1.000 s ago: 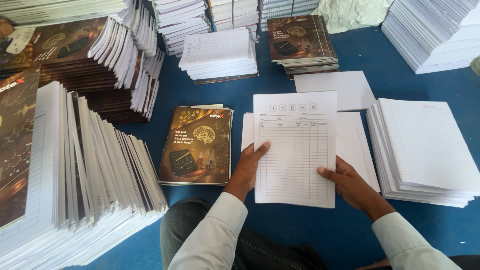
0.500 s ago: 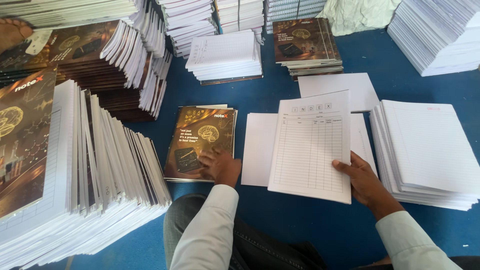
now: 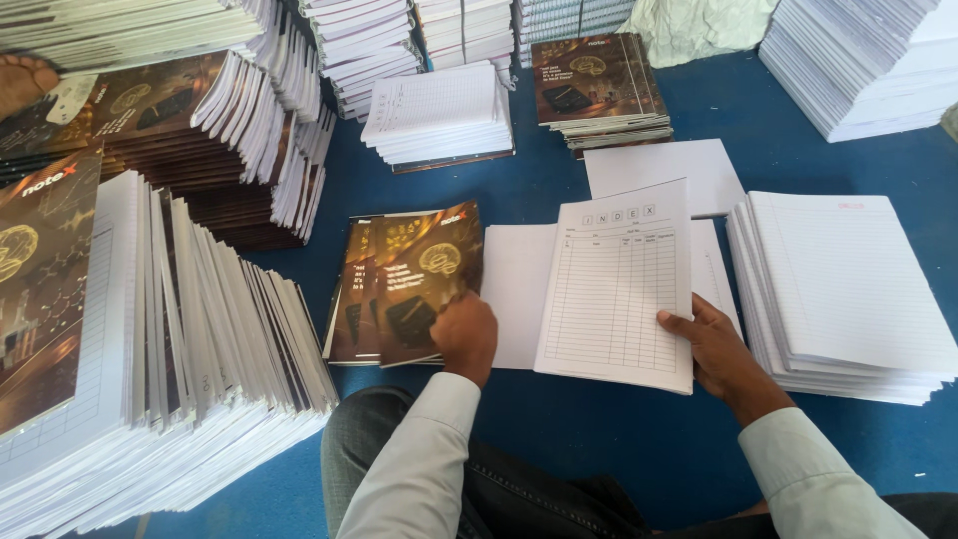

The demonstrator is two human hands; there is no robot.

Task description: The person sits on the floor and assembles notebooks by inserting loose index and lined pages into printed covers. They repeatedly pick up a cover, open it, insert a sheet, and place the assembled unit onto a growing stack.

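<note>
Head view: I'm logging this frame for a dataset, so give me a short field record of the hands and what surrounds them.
left hand: lifting the top brown cover off a small pile
right hand: holding the right edge of a ruled page block
surface: blue mat
right of the hands: stack of white page blocks
left of the hands: fanned stack of bound notebooks
behind: further stacks

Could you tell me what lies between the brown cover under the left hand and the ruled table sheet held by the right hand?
A blank white sheet, seen in the head view.
</note>
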